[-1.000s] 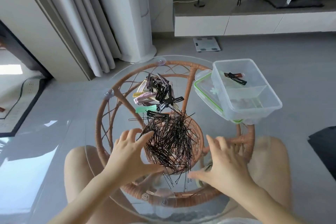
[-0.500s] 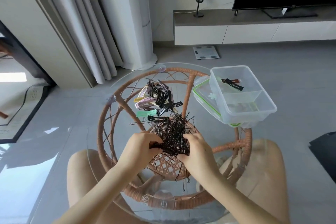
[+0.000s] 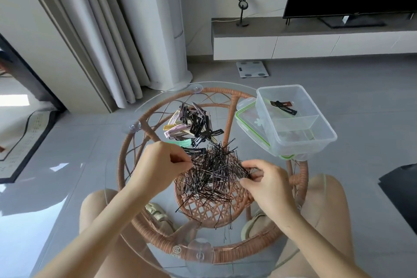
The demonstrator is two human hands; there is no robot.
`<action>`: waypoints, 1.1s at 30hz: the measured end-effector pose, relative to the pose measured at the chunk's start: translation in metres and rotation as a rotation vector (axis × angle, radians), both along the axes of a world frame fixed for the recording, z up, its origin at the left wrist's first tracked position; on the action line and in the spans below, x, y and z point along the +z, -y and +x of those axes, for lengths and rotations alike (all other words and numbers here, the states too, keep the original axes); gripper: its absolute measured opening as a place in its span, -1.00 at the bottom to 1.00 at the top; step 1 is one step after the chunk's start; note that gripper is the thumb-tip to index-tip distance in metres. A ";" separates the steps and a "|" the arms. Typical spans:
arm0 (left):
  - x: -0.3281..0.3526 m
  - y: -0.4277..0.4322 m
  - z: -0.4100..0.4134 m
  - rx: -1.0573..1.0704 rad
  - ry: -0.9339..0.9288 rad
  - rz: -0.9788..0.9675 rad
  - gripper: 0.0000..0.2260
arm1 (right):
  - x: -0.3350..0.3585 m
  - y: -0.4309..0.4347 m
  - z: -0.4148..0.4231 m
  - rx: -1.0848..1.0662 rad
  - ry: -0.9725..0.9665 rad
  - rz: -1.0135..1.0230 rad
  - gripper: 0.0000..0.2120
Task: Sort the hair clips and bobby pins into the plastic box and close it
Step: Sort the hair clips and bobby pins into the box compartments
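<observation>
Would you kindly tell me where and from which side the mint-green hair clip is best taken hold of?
Probably pinch the mint-green hair clip across its narrow width at its left end, coming from above. It lies flat, lengthways left to right; black clips overlap its right end and the bobby pins crowd its near side, so the left end looks freest. The left hand is nearest.

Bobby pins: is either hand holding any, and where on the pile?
Both. The left hand pinches pins at the left edge of the bobby pin pile; the right hand pinches a bunch at its right edge.
</observation>
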State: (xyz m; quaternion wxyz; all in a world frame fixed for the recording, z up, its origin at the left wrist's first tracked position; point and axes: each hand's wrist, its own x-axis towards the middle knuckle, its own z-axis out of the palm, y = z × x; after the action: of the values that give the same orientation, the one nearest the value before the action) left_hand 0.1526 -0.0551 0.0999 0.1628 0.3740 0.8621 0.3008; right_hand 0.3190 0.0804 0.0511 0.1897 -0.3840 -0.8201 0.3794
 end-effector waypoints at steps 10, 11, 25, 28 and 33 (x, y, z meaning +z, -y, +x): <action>0.022 -0.017 -0.008 0.057 -0.066 0.040 -0.94 | 0.054 -0.089 0.022 -0.015 -0.252 -0.072 -0.63; 0.024 -0.020 -0.008 0.058 -0.063 0.047 -0.94 | 0.057 -0.105 0.023 -0.009 -0.233 -0.021 -0.62; 0.038 -0.062 0.004 0.011 -0.054 0.071 -0.92 | 0.037 -0.190 0.021 0.380 0.354 0.138 -0.58; 0.042 -0.079 0.010 -0.011 -0.043 0.118 -0.96 | 0.039 -0.192 0.033 0.269 0.211 0.165 -0.64; 0.040 -0.138 0.046 -0.096 -0.057 0.342 -0.95 | 0.037 -0.189 0.056 0.039 -0.095 0.202 -0.75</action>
State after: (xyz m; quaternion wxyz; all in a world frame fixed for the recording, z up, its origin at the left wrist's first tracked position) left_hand 0.1989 0.0824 0.1397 0.0865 0.4452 0.7839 0.4241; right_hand 0.3754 0.2694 0.0883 0.2586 -0.3284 -0.8517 0.3161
